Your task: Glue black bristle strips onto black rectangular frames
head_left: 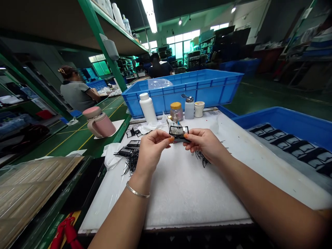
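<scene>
Between my two hands, above the white-covered table (pixel 181 193), is a small black plastic frame (pixel 178 130) with a clear opening. My left hand (pixel 155 143) pinches its left end between thumb and fingers. The right end sits in the pinch of my right hand (pixel 199 140). Fingertips hide part of its lower edge. Left of my left hand lie more black frames (pixel 126 151) and a heap of thin black strips (pixel 131 160). Another small pile of black strips (pixel 201 158) lies under my right hand.
Behind my hands stand a white bottle (pixel 148 108), an orange-lidded jar (pixel 176 111), a pump bottle (pixel 189 108) and a blue crate (pixel 181 88). A second blue crate (pixel 285 116) at right holds rows of black parts. A pink jug (pixel 101 123) is at left. Two people sit farther back.
</scene>
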Tool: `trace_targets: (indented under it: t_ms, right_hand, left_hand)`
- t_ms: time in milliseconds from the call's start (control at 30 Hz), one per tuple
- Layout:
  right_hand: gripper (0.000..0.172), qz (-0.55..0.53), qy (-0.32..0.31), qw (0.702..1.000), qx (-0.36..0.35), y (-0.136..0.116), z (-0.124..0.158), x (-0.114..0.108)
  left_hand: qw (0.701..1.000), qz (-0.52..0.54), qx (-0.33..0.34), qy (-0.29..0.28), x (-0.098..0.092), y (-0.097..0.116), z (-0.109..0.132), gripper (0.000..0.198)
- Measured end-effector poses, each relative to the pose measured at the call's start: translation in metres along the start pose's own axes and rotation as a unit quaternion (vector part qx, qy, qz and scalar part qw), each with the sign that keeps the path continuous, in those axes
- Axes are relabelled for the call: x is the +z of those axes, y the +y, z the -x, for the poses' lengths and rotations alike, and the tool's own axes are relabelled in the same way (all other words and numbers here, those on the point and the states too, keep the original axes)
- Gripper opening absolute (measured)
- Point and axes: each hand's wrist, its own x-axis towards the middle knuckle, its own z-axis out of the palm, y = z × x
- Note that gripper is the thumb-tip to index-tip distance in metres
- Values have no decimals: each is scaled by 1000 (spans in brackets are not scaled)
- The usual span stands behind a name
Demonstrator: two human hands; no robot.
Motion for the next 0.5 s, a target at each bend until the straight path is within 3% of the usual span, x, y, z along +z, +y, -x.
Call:
trace_targets:
  t_ms: [167,367,500]
  right_hand:
    - [26,11,-10,1000,-1,1,-1,-1]
    - [28,13,-20,1000,-10,2,-1,-1]
    - [30,7,-26,999,-19,2,0,2]
  left_hand:
    - [991,-117,52,42,5,-1,-1,9]
    - [990,-125,55,37,-4,-8,-6,11]
    - [996,-90,15,9,-8,-12,-8,13]
